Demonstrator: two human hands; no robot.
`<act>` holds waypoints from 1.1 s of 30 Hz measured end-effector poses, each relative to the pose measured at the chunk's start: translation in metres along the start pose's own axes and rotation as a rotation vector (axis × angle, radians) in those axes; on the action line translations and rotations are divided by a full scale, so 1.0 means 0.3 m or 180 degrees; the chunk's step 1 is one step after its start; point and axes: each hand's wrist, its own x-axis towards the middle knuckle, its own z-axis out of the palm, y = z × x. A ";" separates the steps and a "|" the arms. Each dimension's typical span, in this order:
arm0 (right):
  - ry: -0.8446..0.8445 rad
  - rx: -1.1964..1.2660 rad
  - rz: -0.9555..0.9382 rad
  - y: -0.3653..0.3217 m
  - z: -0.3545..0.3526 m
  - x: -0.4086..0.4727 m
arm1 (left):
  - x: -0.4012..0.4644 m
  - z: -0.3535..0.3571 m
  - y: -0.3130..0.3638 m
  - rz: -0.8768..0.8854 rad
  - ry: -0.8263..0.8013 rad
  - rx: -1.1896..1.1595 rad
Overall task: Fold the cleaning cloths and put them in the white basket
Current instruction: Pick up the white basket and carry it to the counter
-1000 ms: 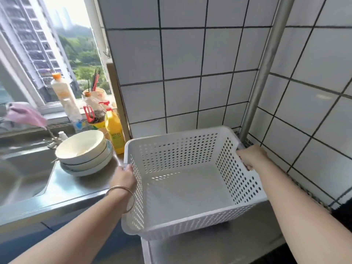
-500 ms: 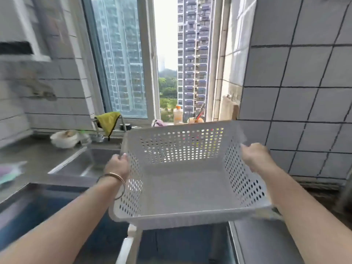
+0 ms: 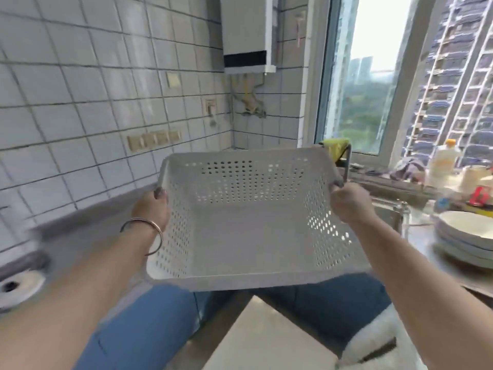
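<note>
setup step: left hand and right hand each keep a closed grip on the empty basket rim, held above the table. next, set it down level.

A: Right side: stacked bowls on the steel surface. Behind them a clear bottle, orange cap.

B: Window ledge?

A: Yellow rag draped over a rack. Water heater on the tiled wall, sockets lower down.
</note>
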 end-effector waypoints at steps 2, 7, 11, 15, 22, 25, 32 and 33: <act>-0.0236 -0.0027 -0.0100 -0.101 0.160 -0.026 | 0.058 -0.110 -0.132 -0.0209 0.0162 -0.0107; -0.0853 -0.0453 -0.0745 -0.328 0.524 -0.084 | 0.158 -0.281 -0.420 -0.0606 0.0435 -0.0013; -0.1202 -0.0699 -0.1120 -0.509 0.806 -0.047 | 0.277 -0.347 -0.593 -0.1074 0.0560 -0.0060; -0.1468 -0.0834 -0.1462 -0.682 1.058 0.001 | 0.419 -0.398 -0.703 -0.1368 0.0756 0.0110; -0.1761 -0.1032 -0.1654 -0.915 1.395 0.092 | 0.690 -0.420 -0.835 -0.1851 0.0923 0.0291; -0.1789 -0.0886 -0.1597 -0.975 1.551 0.146 | 0.794 -0.410 -0.896 -0.1903 0.0826 0.0279; -0.1960 -0.0677 -0.1233 -1.182 1.907 0.233 | 1.140 -0.417 -1.135 -0.2016 0.0622 -0.0146; -0.2001 -0.0718 -0.1220 -1.204 1.943 0.241 | 1.182 -0.417 -1.155 -0.2007 0.0579 -0.0223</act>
